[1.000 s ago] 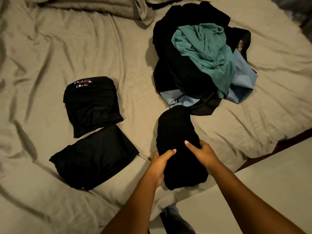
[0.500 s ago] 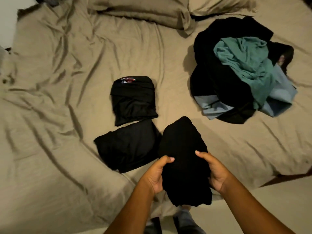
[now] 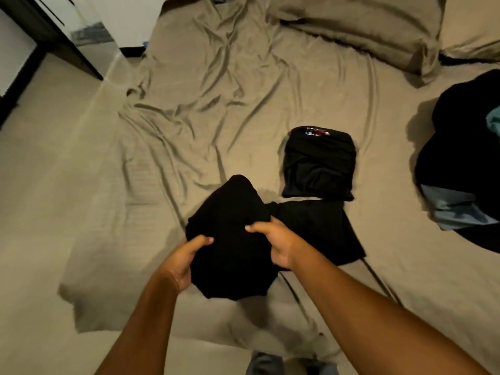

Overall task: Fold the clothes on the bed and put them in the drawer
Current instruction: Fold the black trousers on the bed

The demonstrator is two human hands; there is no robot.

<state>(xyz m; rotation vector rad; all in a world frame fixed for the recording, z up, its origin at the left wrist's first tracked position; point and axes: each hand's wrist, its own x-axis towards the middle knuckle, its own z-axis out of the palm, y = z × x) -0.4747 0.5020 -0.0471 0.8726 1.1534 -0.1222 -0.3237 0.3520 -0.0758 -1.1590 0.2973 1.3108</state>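
I hold a folded black garment [image 3: 232,239] between both hands, just above the bed near its front edge. My left hand [image 3: 186,262] grips its left side and my right hand [image 3: 278,244] grips its right side. To the right of it a second folded black garment [image 3: 324,234] lies flat on the sheet. Behind that one sits a third folded black garment [image 3: 319,163] with a small coloured print at its far edge. A loose heap of unfolded clothes [image 3: 465,171], black, teal and light blue, lies at the right edge of the frame.
The bed [image 3: 216,98] wears a wrinkled beige sheet. Two pillows [image 3: 365,28] lie at the head, top right. Pale floor [image 3: 54,185] runs along the left, with dark furniture and a white wall at top left. No drawer shows.
My hands have carried the folded black garment leftwards, past the two folded garments. My view has swung left, so the heap of clothes now sits at the right edge.
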